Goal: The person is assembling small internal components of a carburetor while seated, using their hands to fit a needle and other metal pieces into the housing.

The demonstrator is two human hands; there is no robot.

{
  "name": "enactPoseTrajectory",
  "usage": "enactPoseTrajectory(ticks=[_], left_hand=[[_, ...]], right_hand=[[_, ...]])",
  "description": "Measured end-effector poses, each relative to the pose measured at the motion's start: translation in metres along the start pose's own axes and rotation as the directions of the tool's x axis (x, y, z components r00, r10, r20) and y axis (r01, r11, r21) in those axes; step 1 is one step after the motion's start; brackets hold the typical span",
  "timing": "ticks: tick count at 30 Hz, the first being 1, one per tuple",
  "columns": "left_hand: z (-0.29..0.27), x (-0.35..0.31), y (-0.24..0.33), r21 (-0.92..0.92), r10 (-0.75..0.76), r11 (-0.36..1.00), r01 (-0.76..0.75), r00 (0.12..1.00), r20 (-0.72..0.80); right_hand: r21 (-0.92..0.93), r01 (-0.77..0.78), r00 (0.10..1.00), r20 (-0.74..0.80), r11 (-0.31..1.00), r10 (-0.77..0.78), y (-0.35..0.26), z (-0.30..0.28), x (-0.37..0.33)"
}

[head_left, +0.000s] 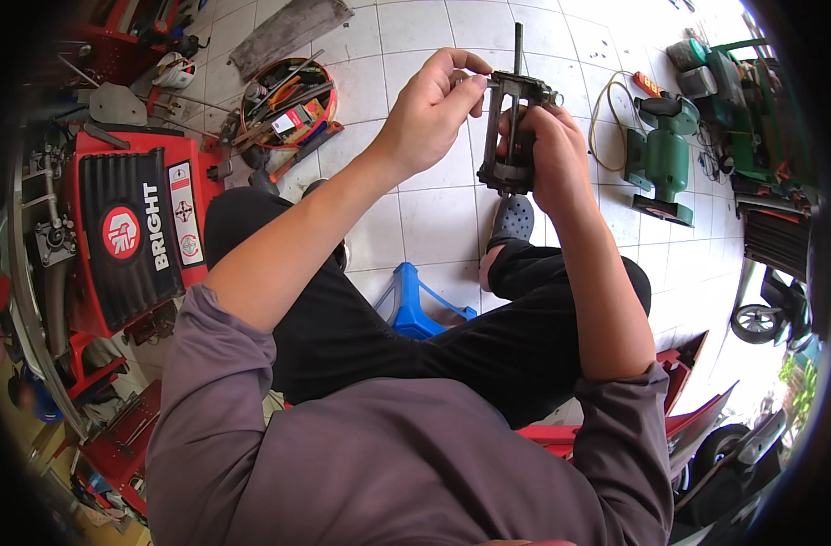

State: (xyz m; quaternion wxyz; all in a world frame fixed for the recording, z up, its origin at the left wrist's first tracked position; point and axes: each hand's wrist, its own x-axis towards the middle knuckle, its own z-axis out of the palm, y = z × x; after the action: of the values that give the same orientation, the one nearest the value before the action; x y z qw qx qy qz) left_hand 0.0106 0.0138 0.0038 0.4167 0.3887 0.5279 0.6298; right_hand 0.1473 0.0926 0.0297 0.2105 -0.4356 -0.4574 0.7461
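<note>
In front of me, above the floor, is a dark, greasy metal frame [491,136] with upright bars and a rod [518,50] sticking up from its top. My right hand [561,155] is wrapped round its right side and holds it upright. My left hand [438,109] is at its upper left corner, thumb and fingers closed in a pinch. What the pinch holds is too small to make out; the fingertips are right beside the frame's top plate. A small round metal fitting [557,99] shows at the top right of the frame.
A round red-rimmed tub [332,102] of tools stands ahead on the left, near a grey board [283,36]. A red and black machine [115,237] is at my left. A green bench grinder [665,155] with a cable stands at the right. A blue stool [411,309] is between my legs.
</note>
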Motion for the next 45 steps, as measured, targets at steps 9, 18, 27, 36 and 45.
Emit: enactPoseTrajectory(ticks=[9, 18, 27, 36, 45], left_hand=[[-0.004, -0.006, -0.001, 0.072, -0.049, 0.996, 0.046, 0.998, 0.032], [-0.013, -0.005, 0.002, -0.353, -0.33, 0.885, 0.304, 0.944, -0.014], [-0.005, -0.006, -0.004, -0.536, -0.471, 0.756, 0.376, 0.881, -0.046], [-0.002, -0.01, -0.012, -0.262, -0.384, 0.891, 0.371, 0.923, 0.003], [0.009, -0.014, -0.012, -0.257, -0.323, 0.922, 0.288, 0.941, -0.104]], right_hand=[[-0.019, 0.033, 0.999, 0.007, 0.999, -0.033, 0.003, 0.0, 0.001], [0.0, 0.012, 0.998, -0.057, 1.0, -0.011, -0.003, -0.003, -0.002], [0.019, 0.051, 0.996, -0.075, 0.999, -0.05, -0.008, -0.009, 0.0], [0.051, 0.049, 0.996, -0.077, 0.997, -0.045, -0.007, -0.011, 0.0], [0.13, 0.063, 0.998, -0.002, 0.99, -0.063, -0.002, -0.01, 0.001]])
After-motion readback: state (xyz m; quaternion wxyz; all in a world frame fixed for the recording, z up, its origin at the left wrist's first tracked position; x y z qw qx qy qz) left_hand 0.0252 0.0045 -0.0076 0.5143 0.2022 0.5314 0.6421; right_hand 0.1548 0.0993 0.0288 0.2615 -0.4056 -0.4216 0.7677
